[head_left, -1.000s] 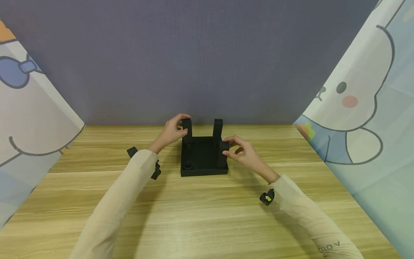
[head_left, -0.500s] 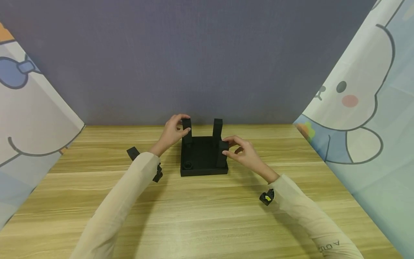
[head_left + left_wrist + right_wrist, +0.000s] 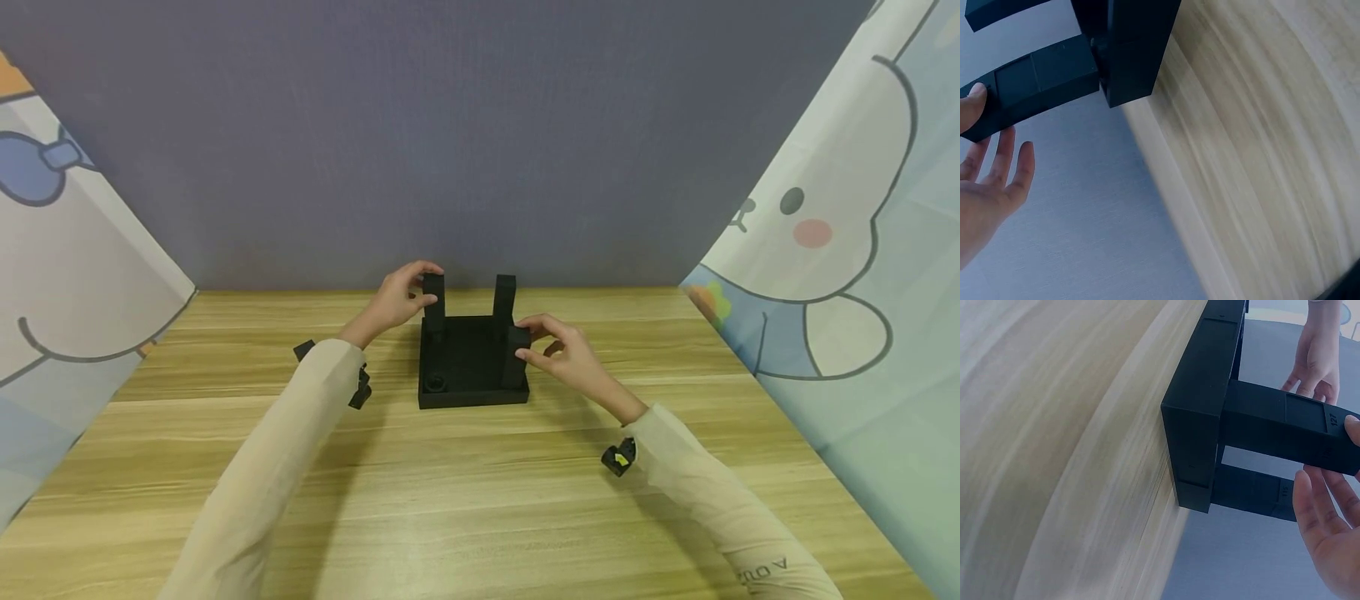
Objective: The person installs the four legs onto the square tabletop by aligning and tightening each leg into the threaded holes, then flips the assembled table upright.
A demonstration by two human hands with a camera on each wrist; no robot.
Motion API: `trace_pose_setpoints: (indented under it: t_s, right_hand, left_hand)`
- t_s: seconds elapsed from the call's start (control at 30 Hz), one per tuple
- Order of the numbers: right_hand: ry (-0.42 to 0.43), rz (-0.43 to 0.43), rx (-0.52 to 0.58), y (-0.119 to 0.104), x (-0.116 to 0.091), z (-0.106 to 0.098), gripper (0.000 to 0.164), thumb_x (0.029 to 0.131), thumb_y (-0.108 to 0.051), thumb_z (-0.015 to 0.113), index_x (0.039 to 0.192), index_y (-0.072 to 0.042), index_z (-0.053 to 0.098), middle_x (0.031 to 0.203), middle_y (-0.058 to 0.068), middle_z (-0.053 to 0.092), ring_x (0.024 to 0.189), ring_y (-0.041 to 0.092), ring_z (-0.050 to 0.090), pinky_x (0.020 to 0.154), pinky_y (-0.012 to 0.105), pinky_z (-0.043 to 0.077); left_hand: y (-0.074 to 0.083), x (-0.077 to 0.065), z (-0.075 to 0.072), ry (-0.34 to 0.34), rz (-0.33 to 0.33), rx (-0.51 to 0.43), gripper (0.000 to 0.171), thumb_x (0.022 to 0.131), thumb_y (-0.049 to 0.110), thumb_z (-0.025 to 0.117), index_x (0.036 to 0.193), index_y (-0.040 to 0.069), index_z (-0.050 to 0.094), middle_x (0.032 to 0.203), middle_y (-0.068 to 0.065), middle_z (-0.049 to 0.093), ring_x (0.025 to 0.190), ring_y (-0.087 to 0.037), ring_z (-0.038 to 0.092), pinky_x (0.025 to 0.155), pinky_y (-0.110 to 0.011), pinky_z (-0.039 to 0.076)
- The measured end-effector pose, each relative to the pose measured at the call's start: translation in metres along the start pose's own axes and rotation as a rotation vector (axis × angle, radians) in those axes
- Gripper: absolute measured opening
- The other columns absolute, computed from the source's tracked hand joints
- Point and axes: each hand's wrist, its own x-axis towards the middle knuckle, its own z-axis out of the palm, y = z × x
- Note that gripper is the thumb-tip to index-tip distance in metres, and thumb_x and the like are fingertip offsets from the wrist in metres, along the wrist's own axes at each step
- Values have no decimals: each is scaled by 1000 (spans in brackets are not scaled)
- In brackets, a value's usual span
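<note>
A black square base (image 3: 468, 399) lies on the table with three thick black legs standing up from its corners. My left hand (image 3: 397, 300) pinches the back-left leg (image 3: 436, 315) near its top, thumb in front and fingers behind. With thumb and fingers, my right hand (image 3: 570, 358) grips the upper part of the front-right leg (image 3: 513, 371). In the right wrist view that leg (image 3: 1266, 419) bears the number 127 and meets the base (image 3: 1194, 425). The back-right leg (image 3: 505, 293) stands untouched. At the front-left corner the base shows a round socket (image 3: 435, 382).
The wood-grain table (image 3: 465, 500) ends at a grey-blue panel (image 3: 480, 150) close behind the base. Cartoon-printed sheets (image 3: 825, 275) flank both sides. A black wrist camera (image 3: 619, 457) hangs under the right sleeve, another (image 3: 361, 392) beside the left one.
My left hand and forearm shift slightly, the wrist moving a little up and left, while the fingers stay on the back-left leg. The right hand and the base stay in place.
</note>
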Motion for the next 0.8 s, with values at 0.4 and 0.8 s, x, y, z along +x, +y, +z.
trace_pose_setpoints:
  t_s: [0.4, 0.8]
  right_hand:
    - [2, 6, 1, 1, 0, 1, 36, 81, -14, 69, 116, -13, 58, 100, 7, 63, 91, 22, 61, 63, 33, 51]
    - [6, 3, -4, 2, 0, 1, 36, 81, -13, 69, 115, -12, 58, 100, 7, 63, 91, 25, 60, 61, 29, 51]
  left_hand:
    - [3, -1, 7, 73, -10, -16, 41, 84, 16, 67, 122, 11, 51, 121, -13, 50, 103, -30, 57, 79, -43, 50]
    - [0, -4, 23, 258, -19, 12, 46, 80, 19, 71, 121, 7, 51, 113, -16, 55, 94, -31, 59, 81, -43, 50]
